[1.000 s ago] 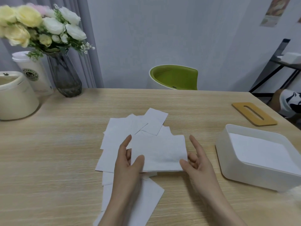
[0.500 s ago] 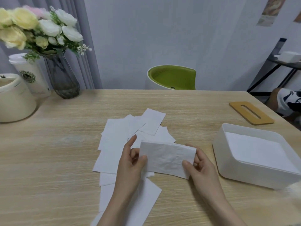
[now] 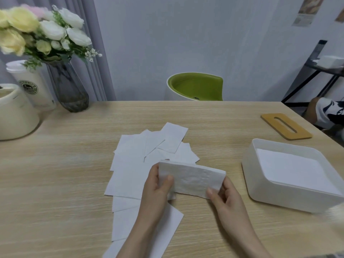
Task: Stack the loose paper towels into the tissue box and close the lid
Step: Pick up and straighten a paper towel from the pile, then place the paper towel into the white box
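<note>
Head view looks down over a pale wooden desk (image 3: 55,183) where the person holds one folded paper towel (image 3: 193,178) just above the scattered sheets. The left hand (image 3: 158,190) pinches its left end, thumb on the near face and fingers behind; the right hand (image 3: 223,194) pinches the lower right corner the same way. Holding both ends keeps the soft sheet stretched and flat, which should let it go down square rather than crumpled.

The loose paper towels (image 3: 134,164) lie fanned and overlapping in the middle of the desk, trailing toward its near edge under the left forearm. Spread like this, each can be lifted singly.

The white tissue box (image 3: 260,183) stands open toward the right edge of the desk, within easy reach of the right hand, with a flat layer of white sheets already inside. Its wooden lid (image 3: 285,126), slotted down the middle, lies flat beyond the box near the far right corner, out of the way of the filling.

Many sheets remain outside, so the task seems to be at an early or middle stage; the likely next move is carrying the held towel rightward over the box rim.

A glass vase of flowers (image 3: 67,86), a lidded cup (image 3: 31,84) and a cream container (image 3: 14,114) stand at the far left corner. A green chair (image 3: 197,86) sits behind the far edge.
</note>
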`<state>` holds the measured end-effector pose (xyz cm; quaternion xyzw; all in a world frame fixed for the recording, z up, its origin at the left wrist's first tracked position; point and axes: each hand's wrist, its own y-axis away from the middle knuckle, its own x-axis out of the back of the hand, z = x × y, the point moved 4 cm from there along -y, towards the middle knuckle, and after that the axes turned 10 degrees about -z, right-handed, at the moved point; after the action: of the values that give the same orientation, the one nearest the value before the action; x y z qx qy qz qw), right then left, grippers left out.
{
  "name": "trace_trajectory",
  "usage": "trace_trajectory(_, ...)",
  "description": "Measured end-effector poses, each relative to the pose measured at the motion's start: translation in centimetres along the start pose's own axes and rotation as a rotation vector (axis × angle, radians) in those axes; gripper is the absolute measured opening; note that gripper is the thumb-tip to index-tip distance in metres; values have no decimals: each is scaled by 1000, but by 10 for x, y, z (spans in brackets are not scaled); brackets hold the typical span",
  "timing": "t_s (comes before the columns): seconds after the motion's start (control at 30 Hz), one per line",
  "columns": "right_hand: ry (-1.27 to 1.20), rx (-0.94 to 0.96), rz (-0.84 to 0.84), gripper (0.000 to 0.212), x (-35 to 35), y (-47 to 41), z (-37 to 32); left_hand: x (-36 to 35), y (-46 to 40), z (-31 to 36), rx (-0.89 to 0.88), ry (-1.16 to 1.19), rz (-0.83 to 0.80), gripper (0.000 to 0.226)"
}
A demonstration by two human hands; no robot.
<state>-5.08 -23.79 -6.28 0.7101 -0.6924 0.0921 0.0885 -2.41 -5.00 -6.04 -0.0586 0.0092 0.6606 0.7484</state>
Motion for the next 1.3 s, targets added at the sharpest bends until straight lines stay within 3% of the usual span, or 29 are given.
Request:
trace_trajectory(0.23,99,-15,44,28,0,-2,4,-8,0,1,29,5,11,12)
trace_trajectory(0.4,165,-35,24,31,0,1,6,-4,4,-3,33,-31,38,23)
trace_trajectory(0.6,-46,19,25,25,8,4,-14,5,4,7,-40,-149,183,2)
trace_trajectory(0.67,-77,49,55,21,14,5,-21,6,3,12,-58,-92,227,10)
trace_trajectory(0.77,-89,105,138,33,25,9,-36,1,1,24,-87,-16,251,28)
trace_trajectory(1.1,-113,224,310,35,81,33,-64,-52,-12,47,-68,30,125,15)
trace_trajectory(1.3,67,233,435,16,134,47,-65,-99,-28,57,-72,-38,-65,15)
